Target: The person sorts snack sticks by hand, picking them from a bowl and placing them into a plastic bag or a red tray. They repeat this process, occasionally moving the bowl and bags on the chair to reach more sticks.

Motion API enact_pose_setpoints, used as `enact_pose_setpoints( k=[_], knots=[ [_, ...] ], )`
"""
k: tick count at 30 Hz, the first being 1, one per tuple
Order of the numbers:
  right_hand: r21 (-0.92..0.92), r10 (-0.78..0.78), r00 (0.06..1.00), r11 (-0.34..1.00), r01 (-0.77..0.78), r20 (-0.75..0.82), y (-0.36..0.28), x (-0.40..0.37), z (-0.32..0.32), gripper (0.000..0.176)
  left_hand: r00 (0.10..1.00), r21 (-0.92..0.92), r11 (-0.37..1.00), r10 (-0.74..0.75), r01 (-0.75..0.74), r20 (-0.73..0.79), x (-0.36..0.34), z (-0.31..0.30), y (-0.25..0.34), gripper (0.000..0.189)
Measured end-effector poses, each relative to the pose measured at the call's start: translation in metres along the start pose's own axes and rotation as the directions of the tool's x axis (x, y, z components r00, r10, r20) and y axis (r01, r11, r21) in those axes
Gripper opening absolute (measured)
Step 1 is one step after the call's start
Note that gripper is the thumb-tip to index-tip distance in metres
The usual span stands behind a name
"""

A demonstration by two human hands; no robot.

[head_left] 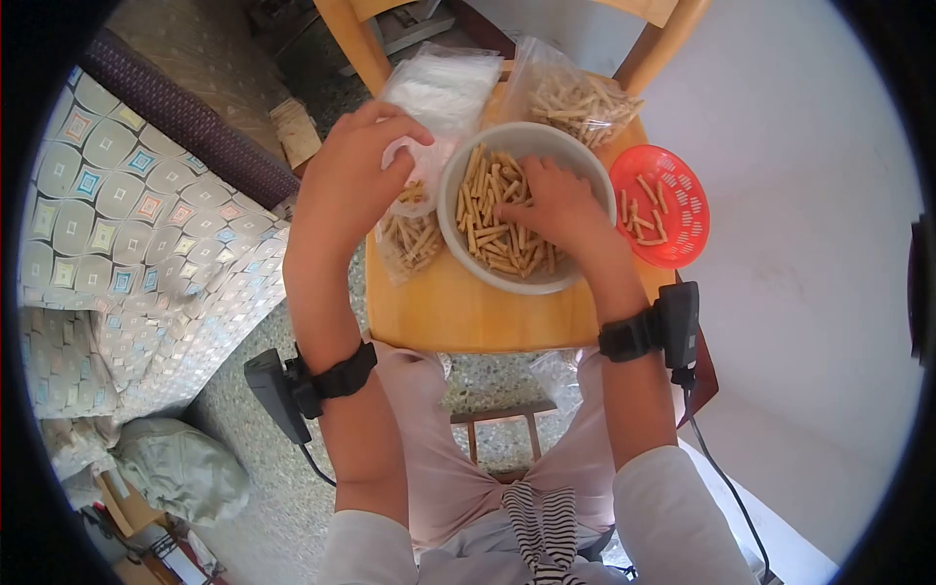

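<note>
A: What can you see from the head camera?

B: A grey bowl (531,285) on a chair (468,317). It has lots of short brown sticks (487,214) in it.

A: Are there sticks in other things too?

B: Yes! A small clear bag (409,244) just left of the bowl has some. A big clear bag (534,70) behind the bowl has many. The red dish (673,255) on the right has a few. Flat bags (444,86) lie in a pile at the back left.

A: Where is the right hand (564,205)?

B: In the bowl, on the sticks. Its fingers are bent and spread a bit, and sticks lie under them and beside the thumb. The tips are hidden, so I can't tell if it grips any.

A: And the left hand (356,175)?

B: Its fingers curl round the small bag's top, above the sticks inside. I can't tell if they pinch it tight.
</note>
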State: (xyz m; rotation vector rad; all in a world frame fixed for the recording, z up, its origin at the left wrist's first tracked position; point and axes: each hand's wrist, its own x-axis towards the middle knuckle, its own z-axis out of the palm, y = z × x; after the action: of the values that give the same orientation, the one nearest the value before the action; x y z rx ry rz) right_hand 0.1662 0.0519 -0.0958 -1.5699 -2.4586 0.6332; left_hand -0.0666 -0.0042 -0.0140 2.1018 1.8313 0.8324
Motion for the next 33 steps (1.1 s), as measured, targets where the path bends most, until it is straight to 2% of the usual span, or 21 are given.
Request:
enact_pose_setpoints(
  k=[1, 2, 3, 6, 9, 11, 15, 17, 22, 25, 27, 29, 30, 33],
  knots=[
    [0.024, -0.031, 0.996, 0.999, 0.029, 0.081, 0.001, -0.001, -0.004, 0.066, 1.000, 0.001, 1.000, -0.001, 0.001, 0.000, 0.001, 0.002, 0.000, 0.023],
    [0.049, -0.063, 0.985, 0.997, 0.056, 0.161, 0.001, -0.001, -0.006, 0.068, 0.996, 0.010, 0.997, 0.081, -0.081, -0.021, 0.002, 0.004, 0.002, 0.022],
    [0.049, -0.063, 0.985, 0.997, 0.056, 0.163, -0.002, -0.002, -0.010, 0.068, 0.986, 0.020, 0.986, 0.163, -0.163, -0.041, 0.003, 0.007, 0.003, 0.021],
    [-0.024, -0.046, 0.978, 0.998, 0.052, 0.203, -0.010, -0.008, -0.018, 0.075, 0.981, -0.034, 0.980, 0.195, -0.195, -0.007, 0.007, 0.016, 0.012, 0.024],
    [-0.035, -0.041, 0.980, 0.998, 0.049, 0.194, -0.012, -0.010, -0.019, 0.070, 0.986, -0.103, 0.984, 0.154, -0.147, 0.057, 0.011, 0.023, 0.020, 0.026],
    [0.080, -0.100, 0.981, 0.993, 0.087, 0.167, -0.009, -0.011, -0.020, 0.062, 0.986, -0.089, 0.986, 0.148, -0.140, 0.080, 0.012, 0.028, 0.021, 0.027],
    [0.129, -0.191, 0.964, 0.977, 0.169, 0.183, -0.009, -0.009, -0.023, 0.056, 0.986, -0.083, 0.990, 0.121, -0.112, 0.111, 0.012, 0.032, 0.021, 0.027],
    [0.056, -0.178, 0.979, 0.983, 0.173, 0.100, -0.010, -0.015, -0.026, 0.051, 0.987, -0.092, 0.990, 0.117, -0.106, 0.115, 0.014, 0.033, 0.020, 0.025],
    [0.063, -0.162, 0.987, 0.985, 0.162, 0.006, -0.008, -0.024, -0.040, 0.041, 0.986, -0.126, 0.991, 0.072, -0.052, 0.153, 0.012, 0.037, 0.024, 0.019],
    [0.063, -0.141, 0.990, 0.988, 0.142, -0.023, -0.011, -0.027, -0.050, 0.038, 0.971, -0.124, 0.992, 0.057, -0.029, 0.232, 0.011, 0.044, 0.030, 0.026],
    [0.077, -0.111, 0.994, 0.991, 0.112, -0.020, -0.010, -0.027, -0.050, 0.037, 0.929, -0.124, 0.992, 0.011, 0.038, 0.371, 0.013, 0.045, 0.034, 0.029],
    [0.153, -0.195, 0.972, 0.965, 0.214, -0.127, -0.007, -0.026, -0.048, 0.030, 0.939, -0.089, 0.996, 0.028, 0.003, 0.344, 0.013, 0.048, 0.033, 0.027],
    [0.153, -0.194, 0.973, 0.965, 0.212, -0.126, -0.006, -0.025, -0.048, 0.030, 0.948, -0.052, 0.998, 0.048, -0.033, 0.316, 0.013, 0.049, 0.033, 0.025],
    [0.187, -0.230, 0.964, 0.949, 0.253, -0.136, -0.005, -0.024, -0.048, 0.027, 0.951, -0.054, 0.998, 0.027, -0.011, 0.308, 0.013, 0.051, 0.033, 0.023]
  ],
)
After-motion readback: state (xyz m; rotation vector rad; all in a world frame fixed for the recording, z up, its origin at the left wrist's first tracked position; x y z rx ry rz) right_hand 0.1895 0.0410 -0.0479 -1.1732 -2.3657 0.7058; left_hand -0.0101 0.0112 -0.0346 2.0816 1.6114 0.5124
